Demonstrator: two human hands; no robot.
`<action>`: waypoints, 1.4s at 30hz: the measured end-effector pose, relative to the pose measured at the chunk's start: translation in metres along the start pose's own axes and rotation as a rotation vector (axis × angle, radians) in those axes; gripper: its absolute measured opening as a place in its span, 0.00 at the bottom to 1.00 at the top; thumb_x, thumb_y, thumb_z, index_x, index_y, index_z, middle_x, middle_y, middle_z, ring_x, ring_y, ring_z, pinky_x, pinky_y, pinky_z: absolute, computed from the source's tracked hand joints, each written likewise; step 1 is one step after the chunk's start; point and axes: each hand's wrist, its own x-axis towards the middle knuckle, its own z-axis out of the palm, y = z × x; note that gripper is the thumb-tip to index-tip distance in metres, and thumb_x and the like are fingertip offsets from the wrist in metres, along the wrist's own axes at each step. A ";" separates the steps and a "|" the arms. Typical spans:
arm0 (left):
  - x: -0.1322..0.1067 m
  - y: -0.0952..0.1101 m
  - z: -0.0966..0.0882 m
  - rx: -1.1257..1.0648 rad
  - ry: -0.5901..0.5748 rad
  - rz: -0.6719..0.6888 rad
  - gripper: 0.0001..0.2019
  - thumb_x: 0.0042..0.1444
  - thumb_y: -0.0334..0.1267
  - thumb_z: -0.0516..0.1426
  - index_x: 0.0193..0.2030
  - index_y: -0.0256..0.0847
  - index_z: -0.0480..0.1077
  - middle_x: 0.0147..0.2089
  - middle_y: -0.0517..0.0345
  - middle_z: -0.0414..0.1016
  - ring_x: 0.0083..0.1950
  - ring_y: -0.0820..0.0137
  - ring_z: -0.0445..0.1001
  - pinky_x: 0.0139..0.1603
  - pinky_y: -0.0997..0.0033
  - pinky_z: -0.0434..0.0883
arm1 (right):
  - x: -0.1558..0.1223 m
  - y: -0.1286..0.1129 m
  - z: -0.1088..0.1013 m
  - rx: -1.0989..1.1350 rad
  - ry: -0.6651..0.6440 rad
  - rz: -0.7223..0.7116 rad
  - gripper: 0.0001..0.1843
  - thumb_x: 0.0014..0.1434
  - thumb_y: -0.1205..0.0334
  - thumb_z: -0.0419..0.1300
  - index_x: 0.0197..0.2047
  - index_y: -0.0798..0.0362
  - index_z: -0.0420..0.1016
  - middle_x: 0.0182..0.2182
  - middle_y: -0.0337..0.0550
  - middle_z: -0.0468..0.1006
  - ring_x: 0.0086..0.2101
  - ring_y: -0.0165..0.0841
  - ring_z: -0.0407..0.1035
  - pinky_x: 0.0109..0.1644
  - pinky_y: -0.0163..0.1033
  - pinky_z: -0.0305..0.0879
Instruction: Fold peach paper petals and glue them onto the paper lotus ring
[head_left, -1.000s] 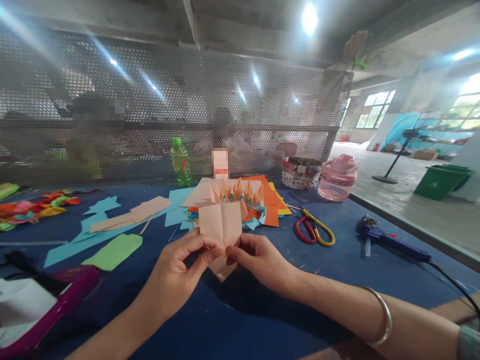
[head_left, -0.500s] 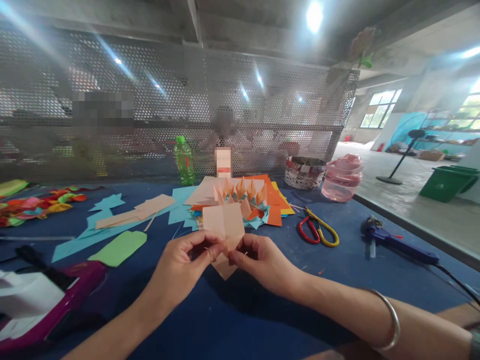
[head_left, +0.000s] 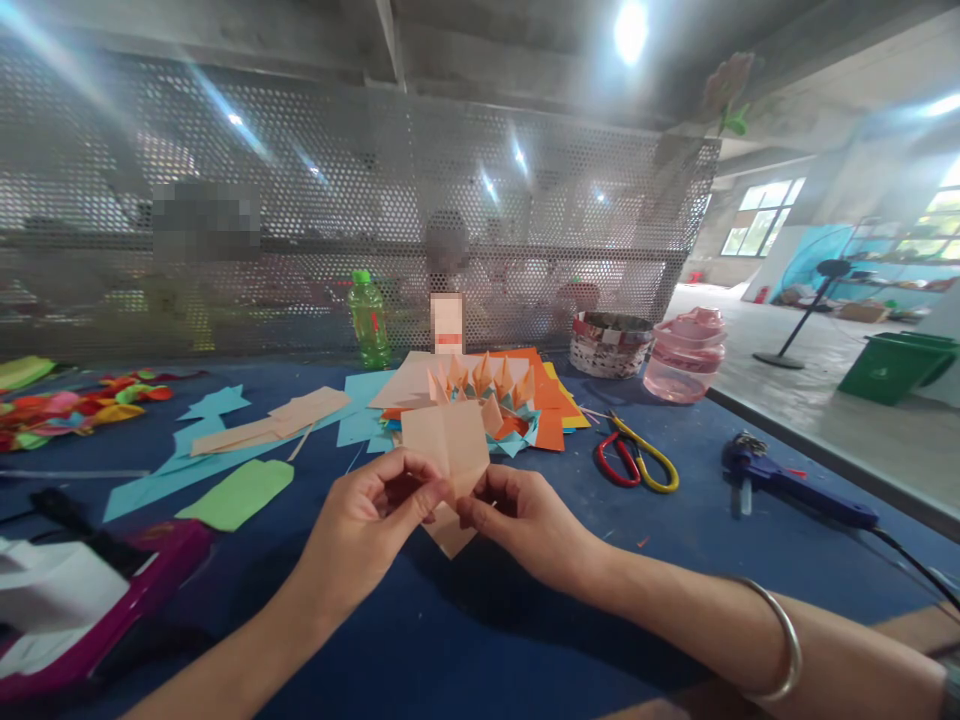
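Starting at the far left of the blue work table, we have a tangle of multicoloured paper scraps, and nearer us a magenta-edged case with white sheets on it. Moving right, we pass teal paper offcuts, a green paper cutout and peach paper strips.

Our left hand comes in next, thumb and fingers pinched on the left side of a folded peach paper piece, which we hold up over the table, just in front of the other paperwork. Our right hand pinches its right side in the same way, the two sets of fingertips close together at the middle, with a pointed flap hanging below them. The piece shows a central crease and is not joined to anything.

Just beyond it, a ring of folded paper points, peach over teal, already stands built on a stack of orange paper. Behind that is a green plastic bottle.

Further right lie red-and-yellow-handled scissors, a woven basket, a pink plastic jar and a blue hot-glue gun. A silver bangle circles our right forearm.
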 end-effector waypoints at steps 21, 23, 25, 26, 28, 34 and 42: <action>0.002 0.005 0.001 0.050 -0.007 0.007 0.08 0.49 0.42 0.62 0.26 0.41 0.73 0.29 0.58 0.78 0.32 0.68 0.75 0.34 0.72 0.73 | 0.000 -0.001 -0.003 0.032 -0.013 -0.042 0.11 0.57 0.56 0.60 0.30 0.56 0.71 0.26 0.36 0.71 0.27 0.26 0.63 0.34 0.33 0.59; 0.002 0.006 0.001 0.035 0.005 0.013 0.08 0.48 0.41 0.63 0.25 0.41 0.73 0.28 0.58 0.78 0.32 0.68 0.75 0.35 0.72 0.73 | 0.000 -0.002 -0.002 0.031 -0.025 -0.029 0.12 0.58 0.56 0.60 0.29 0.56 0.71 0.26 0.37 0.71 0.28 0.26 0.64 0.34 0.33 0.60; 0.002 0.007 0.001 0.021 0.008 0.018 0.07 0.48 0.40 0.63 0.25 0.41 0.73 0.28 0.59 0.77 0.32 0.69 0.76 0.36 0.73 0.73 | -0.001 -0.004 -0.002 0.019 -0.036 -0.011 0.13 0.59 0.55 0.59 0.29 0.56 0.71 0.26 0.38 0.72 0.28 0.27 0.65 0.35 0.33 0.60; 0.002 0.007 0.001 0.013 0.010 0.020 0.07 0.47 0.40 0.63 0.24 0.41 0.73 0.27 0.59 0.77 0.32 0.69 0.75 0.35 0.73 0.73 | -0.002 -0.004 -0.002 0.014 -0.040 -0.003 0.13 0.59 0.55 0.59 0.29 0.56 0.71 0.26 0.38 0.73 0.29 0.27 0.65 0.35 0.33 0.61; 0.002 0.007 0.002 0.006 0.015 0.023 0.07 0.46 0.39 0.63 0.24 0.41 0.72 0.27 0.60 0.76 0.31 0.69 0.75 0.35 0.73 0.73 | -0.002 -0.005 -0.002 0.010 -0.045 0.004 0.13 0.59 0.55 0.59 0.30 0.56 0.72 0.27 0.39 0.73 0.29 0.27 0.65 0.35 0.33 0.61; 0.002 0.006 0.002 0.044 0.028 0.025 0.06 0.46 0.39 0.63 0.25 0.40 0.72 0.27 0.60 0.76 0.31 0.69 0.74 0.35 0.72 0.73 | -0.001 -0.004 -0.002 0.010 -0.056 0.009 0.13 0.59 0.55 0.59 0.29 0.56 0.71 0.26 0.38 0.73 0.29 0.27 0.66 0.35 0.33 0.60; 0.002 0.003 0.004 0.032 0.039 0.021 0.06 0.46 0.39 0.63 0.28 0.41 0.72 0.28 0.61 0.75 0.31 0.69 0.75 0.36 0.71 0.73 | -0.001 0.000 -0.002 0.030 -0.064 0.012 0.15 0.58 0.51 0.60 0.30 0.55 0.72 0.27 0.39 0.74 0.30 0.28 0.67 0.36 0.34 0.62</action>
